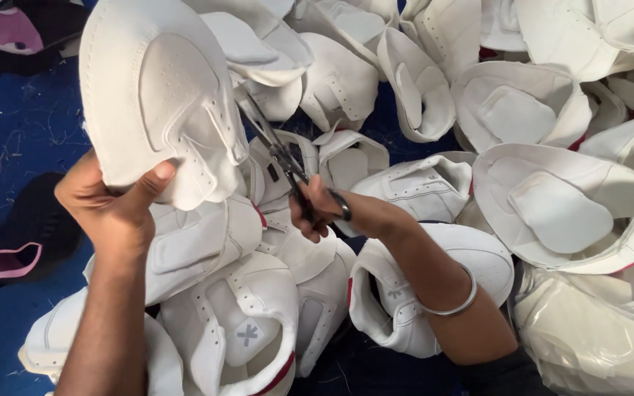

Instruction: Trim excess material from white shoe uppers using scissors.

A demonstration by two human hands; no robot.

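Note:
My left hand [115,205] grips the lower edge of a white shoe upper [157,95] and holds it up at the upper left. My right hand [324,211] holds a pair of scissors [277,147] with dark handles. The blades point up and left, and their tips meet the right edge of the held upper near its strap. A silver bangle [453,301] sits on my right wrist.
A heap of white shoe uppers [522,110] covers the middle and right, with more under my arms [236,323]. Some show red trim. Blue floor [16,125] strewn with thread bits lies at the left, with black and pink pieces [20,246] on it.

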